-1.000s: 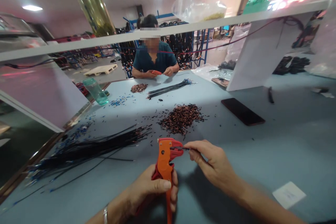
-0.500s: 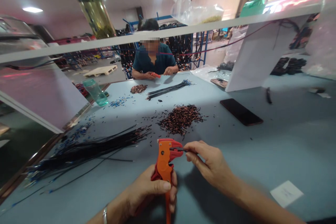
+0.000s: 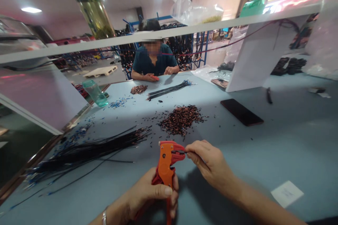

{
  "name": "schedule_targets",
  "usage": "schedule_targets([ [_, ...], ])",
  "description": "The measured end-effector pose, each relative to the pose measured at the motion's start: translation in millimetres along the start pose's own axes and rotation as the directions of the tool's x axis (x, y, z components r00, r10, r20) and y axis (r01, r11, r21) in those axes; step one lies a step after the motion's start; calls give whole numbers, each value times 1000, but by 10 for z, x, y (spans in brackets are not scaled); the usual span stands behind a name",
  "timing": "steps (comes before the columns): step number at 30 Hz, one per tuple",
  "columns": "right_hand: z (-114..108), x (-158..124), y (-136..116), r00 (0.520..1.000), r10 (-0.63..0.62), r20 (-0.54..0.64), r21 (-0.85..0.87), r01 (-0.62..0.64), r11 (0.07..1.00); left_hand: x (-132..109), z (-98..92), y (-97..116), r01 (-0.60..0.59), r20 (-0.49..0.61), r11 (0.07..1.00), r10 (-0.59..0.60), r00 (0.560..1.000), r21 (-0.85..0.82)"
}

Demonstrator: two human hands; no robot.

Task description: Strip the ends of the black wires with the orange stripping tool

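My left hand (image 3: 158, 193) is closed around the handles of an orange and red wire stripper (image 3: 166, 161), held upright above the table. Its red jaws point right, toward my right hand (image 3: 207, 160). Between thumb and forefinger that hand pinches a short black wire (image 3: 182, 152), whose other end sits in the jaws; most of it is hidden by the fingertips and jaws. Just beyond the stripper lies a heap of short black wire pieces with copper-coloured ends (image 3: 182, 119). To the left rests a bundle of long black wires (image 3: 92, 151).
Across the blue-grey table (image 3: 237, 154) a person (image 3: 154, 59) holds a red tool. A phone (image 3: 241, 112) and a paper slip (image 3: 287, 194) lie at the right. A green bottle (image 3: 95, 94) stands far left, below a white shelf (image 3: 126, 40) spanning the view.
The wire stripper and my right hand have shifted very slightly, the wire still at the jaws. Across the table, the person's hand with the red tool has turned a little.
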State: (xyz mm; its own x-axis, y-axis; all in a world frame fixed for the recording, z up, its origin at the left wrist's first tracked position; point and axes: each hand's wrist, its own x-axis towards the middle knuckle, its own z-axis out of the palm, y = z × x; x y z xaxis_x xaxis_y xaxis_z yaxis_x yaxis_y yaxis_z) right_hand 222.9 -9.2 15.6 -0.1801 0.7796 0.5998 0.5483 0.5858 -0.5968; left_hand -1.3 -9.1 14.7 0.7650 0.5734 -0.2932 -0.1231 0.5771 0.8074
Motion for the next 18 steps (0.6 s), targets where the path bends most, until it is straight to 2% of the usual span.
schedule_targets([
  [6,-6,6,-12,1000,-24,-6,30,24,999,1,60,0,-5,-26,1000,5,1000,23],
  [18,-45,7,-13,999,41,3,85,-41,996,0,44,-39,-6,-13,999,7,1000,34],
])
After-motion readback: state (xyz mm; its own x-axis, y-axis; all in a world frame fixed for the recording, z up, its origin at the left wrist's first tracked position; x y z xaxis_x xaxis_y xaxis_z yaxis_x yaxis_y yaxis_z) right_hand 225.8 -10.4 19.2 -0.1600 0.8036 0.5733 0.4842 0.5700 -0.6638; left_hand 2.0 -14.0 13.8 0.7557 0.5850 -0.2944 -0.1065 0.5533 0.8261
